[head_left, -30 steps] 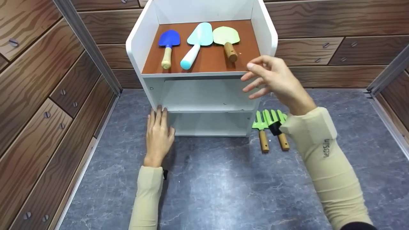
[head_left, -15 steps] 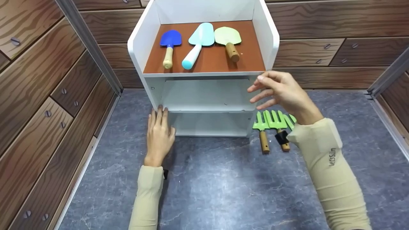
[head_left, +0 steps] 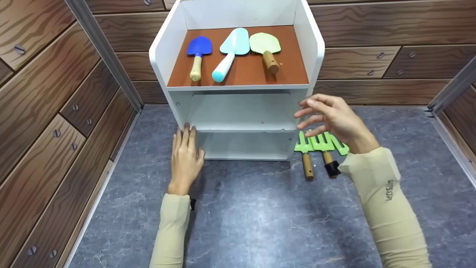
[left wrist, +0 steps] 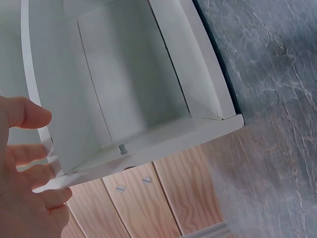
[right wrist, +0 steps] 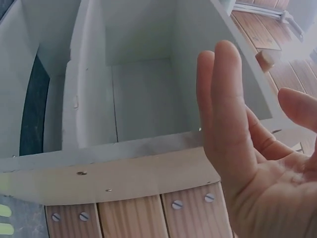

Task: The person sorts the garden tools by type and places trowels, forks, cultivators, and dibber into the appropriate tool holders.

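Observation:
My left hand rests its straight fingertips on the left front edge of a small white shelf unit. The left wrist view shows its fingers against the edge and the thumb apart from them. My right hand hangs in the air beside the unit's right side, fingers loosely bent and holding nothing. Below it on the floor lie a green hand fork with a wooden handle, a second hand fork, and another green tool partly hidden by the right wrist.
On the brown top lie a blue trowel, a light-blue trowel and a pale green trowel. Wood-patterned panels stand behind and at both sides. The grey marbled floor spreads in front.
My right hand has moved down and slightly right, from beside the brown top to just above the hand forks. My left hand has stayed at the edge.

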The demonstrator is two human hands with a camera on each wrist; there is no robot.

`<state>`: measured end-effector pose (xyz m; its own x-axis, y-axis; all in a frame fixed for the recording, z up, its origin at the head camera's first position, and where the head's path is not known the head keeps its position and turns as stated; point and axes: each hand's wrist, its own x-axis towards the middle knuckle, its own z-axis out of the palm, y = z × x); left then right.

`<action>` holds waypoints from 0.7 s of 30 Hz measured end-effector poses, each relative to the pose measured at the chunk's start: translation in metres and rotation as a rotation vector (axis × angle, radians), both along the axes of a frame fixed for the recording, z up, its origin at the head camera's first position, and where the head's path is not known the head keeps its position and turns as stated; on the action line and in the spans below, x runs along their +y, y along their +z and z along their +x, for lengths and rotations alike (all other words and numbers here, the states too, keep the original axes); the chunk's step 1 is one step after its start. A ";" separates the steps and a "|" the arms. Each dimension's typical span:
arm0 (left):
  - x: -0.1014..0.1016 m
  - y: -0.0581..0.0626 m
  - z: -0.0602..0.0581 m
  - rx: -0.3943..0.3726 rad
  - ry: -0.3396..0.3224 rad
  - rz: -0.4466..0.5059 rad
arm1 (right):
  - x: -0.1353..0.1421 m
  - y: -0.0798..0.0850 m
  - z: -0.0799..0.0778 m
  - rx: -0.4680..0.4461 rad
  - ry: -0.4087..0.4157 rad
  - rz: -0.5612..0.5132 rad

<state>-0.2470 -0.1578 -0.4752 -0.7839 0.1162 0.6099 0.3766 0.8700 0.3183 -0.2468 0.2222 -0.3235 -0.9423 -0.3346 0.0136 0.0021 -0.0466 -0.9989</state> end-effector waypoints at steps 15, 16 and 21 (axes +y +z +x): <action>0.001 0.002 0.000 -0.012 -0.010 0.004 | 0.024 -0.030 0.001 -0.116 -0.036 0.056; 0.001 0.002 0.000 -0.015 -0.009 0.003 | 0.026 -0.033 0.001 -0.127 -0.036 0.065; 0.001 0.002 0.001 -0.026 0.001 -0.001 | 0.035 -0.045 -0.001 -0.177 -0.029 0.108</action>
<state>-0.2463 -0.1569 -0.4729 -0.7997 0.1164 0.5890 0.3675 0.8707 0.3270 -0.2478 0.2576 -0.3687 -0.9359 -0.2981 -0.1879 0.1787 0.0582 -0.9822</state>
